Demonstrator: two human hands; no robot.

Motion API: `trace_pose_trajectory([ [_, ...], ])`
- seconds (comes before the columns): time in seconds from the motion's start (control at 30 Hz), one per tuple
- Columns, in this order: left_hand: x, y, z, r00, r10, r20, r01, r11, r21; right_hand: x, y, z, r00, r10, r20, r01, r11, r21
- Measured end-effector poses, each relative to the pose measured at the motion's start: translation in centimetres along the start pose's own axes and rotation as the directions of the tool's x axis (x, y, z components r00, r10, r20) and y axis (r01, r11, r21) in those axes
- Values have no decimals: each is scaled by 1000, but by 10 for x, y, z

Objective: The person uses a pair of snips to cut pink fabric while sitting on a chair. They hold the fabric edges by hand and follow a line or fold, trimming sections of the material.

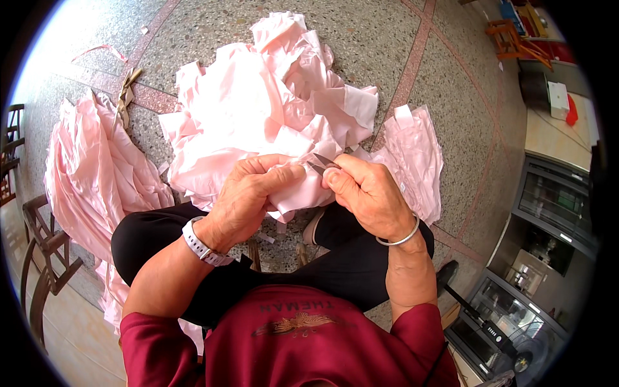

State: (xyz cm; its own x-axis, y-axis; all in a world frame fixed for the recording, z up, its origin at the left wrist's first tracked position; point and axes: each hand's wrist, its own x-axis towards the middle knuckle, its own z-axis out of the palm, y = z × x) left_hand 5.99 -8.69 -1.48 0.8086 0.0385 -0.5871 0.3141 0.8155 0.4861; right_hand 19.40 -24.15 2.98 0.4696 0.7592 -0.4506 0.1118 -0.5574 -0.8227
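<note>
My left hand (pixel 248 193) pinches a fold of pale pink satin-like fabric (pixel 303 192) between thumb and fingers, above my lap. Close beside it, my right hand (pixel 369 193) is closed around small thread snips (pixel 320 161). Their two dark blades stick out past the fingers toward the left hand and lie against the held fabric. The snips' handle is hidden inside the right palm. From the pinched fold the cloth runs into a large crumpled pink heap (pixel 248 97) on the floor in front of me.
More pink cloth (pixel 103 158) hangs in long folds at the left, near a dark wooden chair (pixel 48 251). A smaller folded pink bundle (pixel 416 161) lies right of the heap. Brown strips (pixel 127 93) lie on the speckled floor. Glass-fronted cabinets (pixel 554 200) and a fan (pixel 525 351) stand at right.
</note>
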Motion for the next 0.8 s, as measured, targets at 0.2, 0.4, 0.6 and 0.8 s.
trace_pose_trajectory([
  [0.2,-1,-2,1,999,-48,9,48,996,-80,2,0,6,999,-40,-25,40,999,13],
  [0.4,-4,0,4,999,-47,-21,43,986,-164,3,-2,8,999,-45,-30,49,988,149],
  [0.6,-3,-9,-4,995,-64,71,69,995,-72,6,4,18,982,-116,-149,145,969,199],
  [0.8,-2,-11,-1,1000,-10,11,11,997,-73,12,2,-6,955,-11,-297,158,864,477],
])
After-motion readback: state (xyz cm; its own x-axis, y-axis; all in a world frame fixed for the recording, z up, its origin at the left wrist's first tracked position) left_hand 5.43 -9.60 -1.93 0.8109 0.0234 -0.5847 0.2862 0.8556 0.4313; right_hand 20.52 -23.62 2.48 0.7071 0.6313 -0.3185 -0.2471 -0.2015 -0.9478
